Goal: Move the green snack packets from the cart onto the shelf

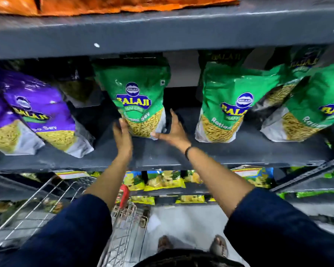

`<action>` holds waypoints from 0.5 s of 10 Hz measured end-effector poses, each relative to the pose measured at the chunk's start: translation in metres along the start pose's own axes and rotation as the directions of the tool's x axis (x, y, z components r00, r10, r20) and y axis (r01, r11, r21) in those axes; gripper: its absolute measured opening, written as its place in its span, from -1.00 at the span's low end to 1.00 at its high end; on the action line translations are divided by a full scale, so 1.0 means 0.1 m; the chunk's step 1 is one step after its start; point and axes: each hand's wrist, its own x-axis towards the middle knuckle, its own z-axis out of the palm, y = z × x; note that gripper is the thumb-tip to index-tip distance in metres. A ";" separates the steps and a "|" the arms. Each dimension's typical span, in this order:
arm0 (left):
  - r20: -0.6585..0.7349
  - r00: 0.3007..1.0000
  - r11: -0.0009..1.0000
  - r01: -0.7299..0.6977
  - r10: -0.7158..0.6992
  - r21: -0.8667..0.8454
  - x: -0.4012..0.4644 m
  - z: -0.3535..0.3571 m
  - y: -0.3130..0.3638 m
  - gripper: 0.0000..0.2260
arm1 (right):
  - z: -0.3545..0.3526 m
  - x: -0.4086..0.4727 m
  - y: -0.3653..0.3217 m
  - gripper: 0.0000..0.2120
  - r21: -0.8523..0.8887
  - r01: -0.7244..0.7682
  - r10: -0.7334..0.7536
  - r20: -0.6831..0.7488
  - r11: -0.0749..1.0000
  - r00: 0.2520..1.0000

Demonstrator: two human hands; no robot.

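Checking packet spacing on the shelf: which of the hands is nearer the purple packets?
Left. The left hand is at the middle green packet's left edge, on the purple packets' side; the right hand is at its right edge, farther away.

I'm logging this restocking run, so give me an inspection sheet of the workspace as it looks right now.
Surface: dark grey shelf, bare front strip below the packets.
Job's things: green packet upright on the shelf between both hands; two more green packets further right; wire cart lower left, contents unclear.
Clutter: purple packets leaning at the left; orange bags on the shelf above.
Hands: left hand on the packet's lower left edge; right hand open at its lower right corner.
Cables: nothing seen.
Surroundings: yellow packets on lower shelves; pale floor.
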 end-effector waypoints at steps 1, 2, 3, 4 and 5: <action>0.206 0.978 1.000 0.020 -0.019 -0.001 0.22 -0.07 0.04 -0.46 | 0.18 0.11 0.00 -0.17 -0.020 -0.049 0.049 0.017 0.999 0.999; 0.322 0.942 0.995 0.071 -0.091 0.075 0.28 -0.16 -0.12 -0.25 | 0.34 0.07 0.04 -0.29 -0.027 -0.098 0.098 -0.016 0.995 0.995; 0.257 0.960 0.991 0.088 -0.111 0.100 0.07 -0.26 -0.11 -0.20 | 0.32 -0.01 0.04 -0.24 -0.030 -0.088 0.089 0.015 0.996 0.996; 0.218 0.974 0.995 0.041 -0.059 0.088 -0.18 -0.30 0.02 -0.29 | 0.30 -0.08 0.03 -0.12 -0.046 -0.070 0.074 0.089 0.996 0.993; 0.182 0.983 0.997 0.018 -0.032 0.074 -0.23 -0.31 0.02 -0.47 | 0.29 -0.10 0.07 -0.03 0.031 -0.040 0.038 0.075 0.999 0.996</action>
